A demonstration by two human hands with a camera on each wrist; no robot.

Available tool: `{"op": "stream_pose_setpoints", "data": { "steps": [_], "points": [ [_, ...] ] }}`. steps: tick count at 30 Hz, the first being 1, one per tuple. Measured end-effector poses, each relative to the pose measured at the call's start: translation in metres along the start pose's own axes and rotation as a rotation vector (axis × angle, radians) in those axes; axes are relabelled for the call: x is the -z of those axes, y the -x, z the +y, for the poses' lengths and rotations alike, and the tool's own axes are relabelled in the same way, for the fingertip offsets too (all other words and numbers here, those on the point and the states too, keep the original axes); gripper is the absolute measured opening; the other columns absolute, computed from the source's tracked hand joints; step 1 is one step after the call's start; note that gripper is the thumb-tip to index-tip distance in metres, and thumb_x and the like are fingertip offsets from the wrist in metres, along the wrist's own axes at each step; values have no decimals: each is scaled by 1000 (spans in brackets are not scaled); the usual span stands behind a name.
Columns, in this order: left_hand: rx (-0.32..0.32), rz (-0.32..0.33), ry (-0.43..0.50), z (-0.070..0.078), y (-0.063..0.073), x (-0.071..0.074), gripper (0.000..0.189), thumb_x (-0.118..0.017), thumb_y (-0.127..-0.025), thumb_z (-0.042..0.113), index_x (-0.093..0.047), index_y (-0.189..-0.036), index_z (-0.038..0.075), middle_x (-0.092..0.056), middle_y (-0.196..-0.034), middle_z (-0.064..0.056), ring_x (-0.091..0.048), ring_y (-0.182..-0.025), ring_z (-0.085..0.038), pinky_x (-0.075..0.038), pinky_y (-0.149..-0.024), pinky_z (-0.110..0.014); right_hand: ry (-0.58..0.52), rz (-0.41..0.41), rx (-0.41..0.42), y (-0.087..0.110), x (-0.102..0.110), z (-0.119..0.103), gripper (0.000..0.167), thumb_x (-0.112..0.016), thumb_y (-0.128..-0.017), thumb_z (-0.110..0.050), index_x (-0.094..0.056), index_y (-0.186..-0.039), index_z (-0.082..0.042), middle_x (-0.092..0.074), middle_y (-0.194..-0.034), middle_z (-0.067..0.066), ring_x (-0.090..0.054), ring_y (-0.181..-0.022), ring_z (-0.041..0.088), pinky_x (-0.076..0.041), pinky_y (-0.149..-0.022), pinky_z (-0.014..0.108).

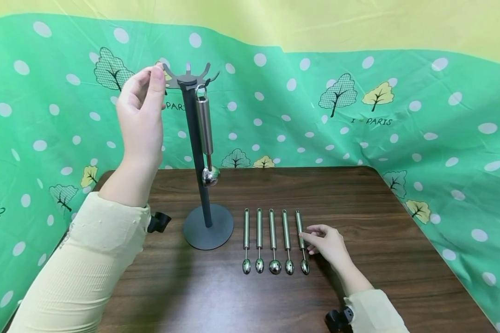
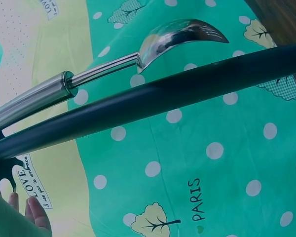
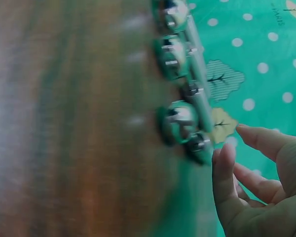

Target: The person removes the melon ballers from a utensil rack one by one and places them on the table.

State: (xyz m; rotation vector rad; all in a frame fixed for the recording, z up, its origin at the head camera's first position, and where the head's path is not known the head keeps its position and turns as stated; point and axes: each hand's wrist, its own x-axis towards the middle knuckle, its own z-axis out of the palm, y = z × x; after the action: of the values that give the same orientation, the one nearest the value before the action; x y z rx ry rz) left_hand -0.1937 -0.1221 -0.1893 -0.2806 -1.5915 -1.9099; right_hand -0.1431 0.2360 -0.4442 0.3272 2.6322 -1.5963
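Note:
A dark grey hook stand [image 1: 208,229] rises at the left of the table. Thumb and fingertips of my left hand [image 1: 141,108] pinch the tip of one of its left hooks [image 1: 168,70]. From a front hook hangs a steel melon baller [image 1: 205,125] by its ring, bowl down beside the pole. Several more melon ballers [image 1: 272,231] lie in a row right of the base, handles pointing away. My right hand [image 1: 327,243] is at the rightmost melon baller [image 1: 298,224], thumb and forefinger spread apart; whether the thumb touches the handle is unclear.
The wooden table [image 1: 400,259] ends at a green and yellow printed cloth [image 1: 300,111] hanging behind and at the sides. Black wrist camera mounts [image 1: 159,222] sit on both sleeves. The stand is tall, with upturned hooks around its top.

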Motion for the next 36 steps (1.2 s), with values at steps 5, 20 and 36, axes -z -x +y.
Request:
{"op": "stream_pose_setpoints", "data": {
  "steps": [5,20,36],
  "points": [
    [-1,-18,-12,0,3,0,34,-54,-102,29,-59,-129,10,-58,-138,2,-49,-126,-11,-41,-93,-26,28,20,57,1,7,-15,46,-74,-89,-24,-63,-121,7,-68,-93,10,-67,-61,13,-57,-61,26],
    [14,-37,8,1,2,-4,34,-44,-106,28,-55,-134,12,-54,-139,4,-46,-123,-9,-41,-95,-29,-38,-61,132,11,15,-64,48,-71,-92,-25,-60,-127,5,-69,-112,21,-73,-81,16,-60,-74,31],
    [-28,-134,48,-7,-4,-5,33,-33,-108,27,-47,-134,12,-47,-145,2,-41,-131,-4,-40,-94,-34,4,-96,348,19,9,-129,37,-73,-90,-25,-67,-119,-2,-74,-107,16,-72,-80,9,-57,-74,23]
  ]
}}
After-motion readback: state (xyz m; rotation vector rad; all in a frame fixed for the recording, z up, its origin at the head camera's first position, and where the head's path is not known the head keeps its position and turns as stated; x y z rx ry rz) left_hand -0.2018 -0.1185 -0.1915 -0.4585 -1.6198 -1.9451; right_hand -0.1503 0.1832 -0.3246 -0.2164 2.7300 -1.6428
